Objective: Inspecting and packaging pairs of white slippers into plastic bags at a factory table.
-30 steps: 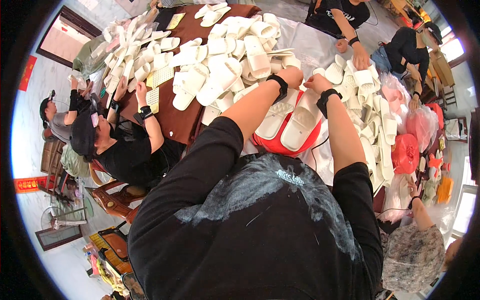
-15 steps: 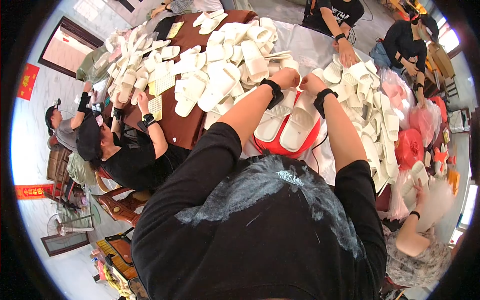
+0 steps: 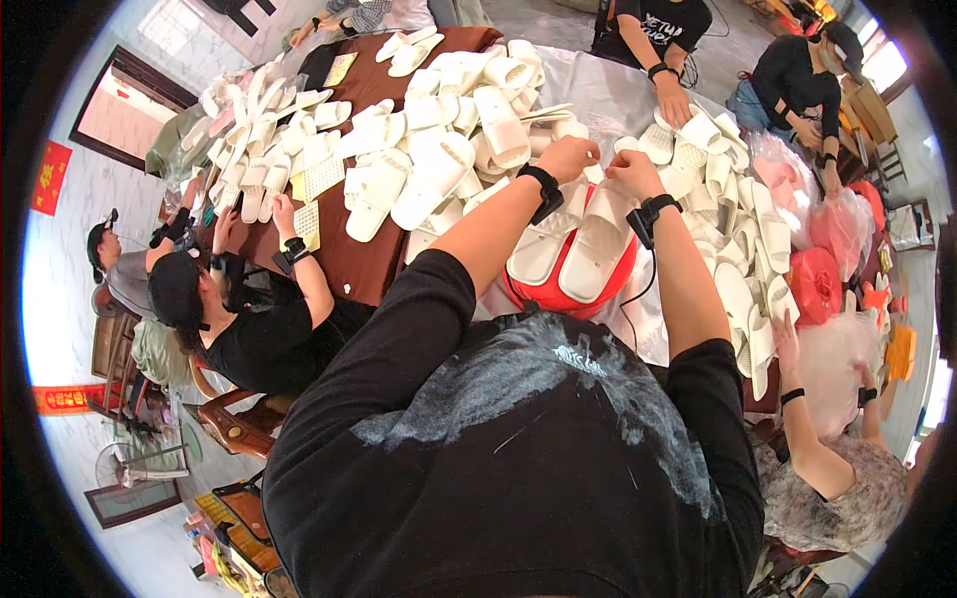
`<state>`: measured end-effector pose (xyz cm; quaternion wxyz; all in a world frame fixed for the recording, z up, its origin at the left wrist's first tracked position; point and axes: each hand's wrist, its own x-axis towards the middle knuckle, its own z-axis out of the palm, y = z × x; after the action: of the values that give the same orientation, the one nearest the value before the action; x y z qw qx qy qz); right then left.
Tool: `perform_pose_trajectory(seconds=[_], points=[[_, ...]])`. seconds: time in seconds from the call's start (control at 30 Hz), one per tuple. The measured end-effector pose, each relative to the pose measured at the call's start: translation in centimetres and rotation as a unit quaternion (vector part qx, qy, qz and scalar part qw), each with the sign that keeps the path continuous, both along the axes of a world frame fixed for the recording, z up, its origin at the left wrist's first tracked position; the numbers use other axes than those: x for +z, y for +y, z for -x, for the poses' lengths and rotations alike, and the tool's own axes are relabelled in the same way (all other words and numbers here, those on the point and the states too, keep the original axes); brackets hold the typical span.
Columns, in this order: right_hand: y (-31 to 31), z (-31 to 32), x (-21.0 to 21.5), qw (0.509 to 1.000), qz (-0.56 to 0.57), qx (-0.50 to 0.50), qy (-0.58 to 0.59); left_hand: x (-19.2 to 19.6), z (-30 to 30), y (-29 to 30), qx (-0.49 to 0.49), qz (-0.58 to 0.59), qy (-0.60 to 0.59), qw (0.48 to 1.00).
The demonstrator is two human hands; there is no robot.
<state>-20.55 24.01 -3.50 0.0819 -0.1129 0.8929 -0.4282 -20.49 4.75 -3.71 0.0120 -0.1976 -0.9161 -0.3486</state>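
Two cream slide slippers, the left slipper [image 3: 535, 257] and the right slipper [image 3: 585, 267], lie side by side on one red support [image 3: 538, 295], between the wearer and both grips. Their long axes run away, leaning slightly rightward. The left grip [image 3: 566, 160] is nearer the left slipper's far end, the right grip [image 3: 637, 176] nearer the right slipper's. Both curl inward with fingertips drawn together; whether anything is pinched, I cannot tell. The wearer has two black wristbands [image 3: 544, 192]; the heaped slippers [image 3: 431, 184] on the surface [image 3: 351, 267] overlap beyond counting.
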Motion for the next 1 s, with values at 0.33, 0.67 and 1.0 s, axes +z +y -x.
perform_pose_trajectory(seconds=[0.33, 0.67, 1.0], points=[[1.1, -1.0, -0.5, 0.996, 0.077, -0.044, 0.017, 0.5, -0.5, 1.0, -0.106, 0.165, 0.024, 0.980], [0.4, -1.6, 1.2, 0.970, 0.239, -0.045, -0.001, -0.5, 0.3, 0.1, -0.086, 0.054, -0.006, 0.995], [-1.2, -3.2, 6.3, 0.921, 0.373, -0.096, 0.062, 2.4, -2.7, 1.0, 0.039, -0.448, -0.217, 0.866]])
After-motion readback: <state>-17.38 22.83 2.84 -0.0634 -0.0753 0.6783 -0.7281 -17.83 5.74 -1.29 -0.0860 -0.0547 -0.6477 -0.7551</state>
